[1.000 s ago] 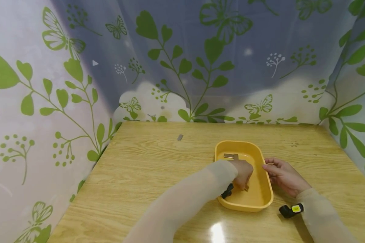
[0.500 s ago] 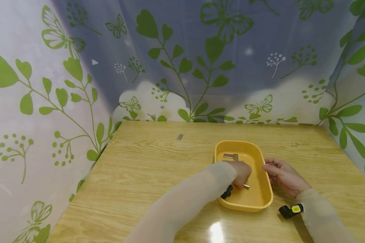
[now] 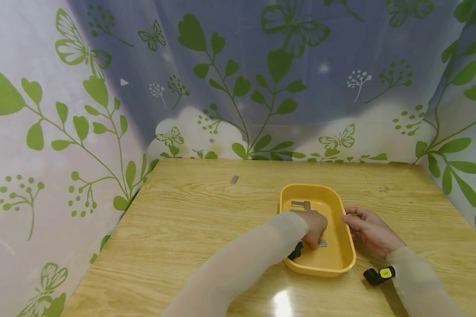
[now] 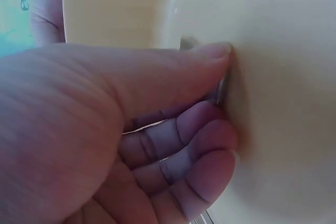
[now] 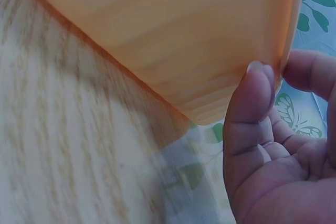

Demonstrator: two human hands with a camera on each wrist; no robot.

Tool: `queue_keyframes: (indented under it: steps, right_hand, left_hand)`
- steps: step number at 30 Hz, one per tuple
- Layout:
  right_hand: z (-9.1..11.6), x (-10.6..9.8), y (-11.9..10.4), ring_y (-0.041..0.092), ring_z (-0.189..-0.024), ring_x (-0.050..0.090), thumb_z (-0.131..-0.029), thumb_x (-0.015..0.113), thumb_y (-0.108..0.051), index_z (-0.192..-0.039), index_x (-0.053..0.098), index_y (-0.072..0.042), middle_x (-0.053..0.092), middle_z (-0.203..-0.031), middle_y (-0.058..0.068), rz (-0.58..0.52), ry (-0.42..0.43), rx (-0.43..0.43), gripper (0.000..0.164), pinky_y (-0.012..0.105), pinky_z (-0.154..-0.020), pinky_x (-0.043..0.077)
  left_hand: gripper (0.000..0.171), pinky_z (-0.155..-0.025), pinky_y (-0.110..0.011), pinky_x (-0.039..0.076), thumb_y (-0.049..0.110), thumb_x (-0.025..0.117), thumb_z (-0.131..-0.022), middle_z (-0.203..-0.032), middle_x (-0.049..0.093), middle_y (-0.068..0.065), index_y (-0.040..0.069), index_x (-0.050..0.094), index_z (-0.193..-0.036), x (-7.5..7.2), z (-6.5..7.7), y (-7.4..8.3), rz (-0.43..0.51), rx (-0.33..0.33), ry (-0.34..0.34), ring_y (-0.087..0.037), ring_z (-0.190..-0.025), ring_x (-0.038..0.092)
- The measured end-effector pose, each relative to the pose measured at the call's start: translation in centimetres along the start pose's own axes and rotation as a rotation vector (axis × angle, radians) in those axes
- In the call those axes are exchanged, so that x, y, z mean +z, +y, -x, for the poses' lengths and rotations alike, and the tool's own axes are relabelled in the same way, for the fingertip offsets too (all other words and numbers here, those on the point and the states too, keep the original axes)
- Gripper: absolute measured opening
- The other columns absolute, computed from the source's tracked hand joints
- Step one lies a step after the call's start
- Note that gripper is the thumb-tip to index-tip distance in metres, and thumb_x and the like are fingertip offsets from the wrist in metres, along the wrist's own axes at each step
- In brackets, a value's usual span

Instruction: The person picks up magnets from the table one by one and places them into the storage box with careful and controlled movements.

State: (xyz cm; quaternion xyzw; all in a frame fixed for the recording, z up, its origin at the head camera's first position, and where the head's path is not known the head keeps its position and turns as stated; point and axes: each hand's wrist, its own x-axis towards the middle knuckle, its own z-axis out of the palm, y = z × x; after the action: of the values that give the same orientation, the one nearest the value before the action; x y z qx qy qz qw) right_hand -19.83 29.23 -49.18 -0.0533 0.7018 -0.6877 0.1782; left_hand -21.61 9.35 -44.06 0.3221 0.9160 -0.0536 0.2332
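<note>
A yellow plastic basin (image 3: 335,259) stands on the wooden table. Down inside it, my left hand (image 3: 315,226) pinches a small flat metal plate (image 3: 322,243) close over the floor. In the left wrist view, the thumb (image 4: 210,56) lies along one side of the metal plate (image 4: 223,90), with curled fingertips (image 4: 210,177) beneath; most of the piece is hidden. My right hand (image 3: 370,229) grips the basin's right rim between thumb (image 5: 252,95) and fingers. Two more metal plates (image 3: 299,204) lie at the far end inside the basin, partly behind the left wrist.
Another small grey metal plate (image 3: 234,179) lies on the table (image 3: 174,229) near its back edge, left of the basin. Printed curtains (image 3: 238,88) with leaves and butterflies enclose the back and sides. A black wrist camera (image 3: 379,274) hangs beside the right sleeve.
The metal plate at my left fingertips has turned: a thin shiny edge showed half a second ago, and now a flat grey face does. The right hand has stayed on the rim.
</note>
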Motion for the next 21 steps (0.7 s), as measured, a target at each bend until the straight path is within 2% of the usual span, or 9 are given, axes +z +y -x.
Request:
queue_keyframes:
  steps: [8, 16, 21]
  right_hand:
    - [0.02, 0.04, -0.01, 0.011, -0.082, 0.062, -0.101, 0.053, -0.022, -0.128, 0.036, 0.007, 0.062, -0.1, 0.003, 0.009, 0.006, 0.005, 0.044, 0.029, -0.068, 0.053]
    - [0.07, 0.1, -0.09, 0.011, -0.084, 0.062, -0.101, 0.053, -0.024, -0.129, 0.035, 0.007, 0.06, -0.102, 0.004, 0.022, 0.014, 0.013, 0.046, 0.03, -0.07, 0.053]
    - [0.04, 0.05, -0.08, 0.011, -0.083, 0.062, -0.101, 0.052, -0.024, -0.129, 0.035, 0.007, 0.06, -0.102, 0.004, 0.027, 0.01, 0.013, 0.045, 0.03, -0.069, 0.053]
  left_hand:
    - [0.014, -0.054, -0.018, 0.041, 0.02, 0.075, -0.082, -0.071, 0.058, 0.012, 0.021, 0.061, -0.08, 0.28, -0.52, -0.05, 0.029, 0.018, 0.048, -0.005, -0.063, 0.052]
    - [0.024, -0.066, -0.017, 0.042, 0.021, 0.075, -0.084, -0.085, 0.055, 0.014, 0.025, 0.061, -0.103, 0.27, -0.66, -0.15, 0.058, 0.063, 0.039, -0.004, -0.077, 0.052]
    - [0.014, -0.068, -0.017, 0.041, 0.023, 0.07, -0.088, -0.085, 0.055, 0.015, 0.028, 0.062, -0.1, 0.31, -0.73, -0.17, 0.031, 0.069, 0.041, -0.003, -0.079, 0.051]
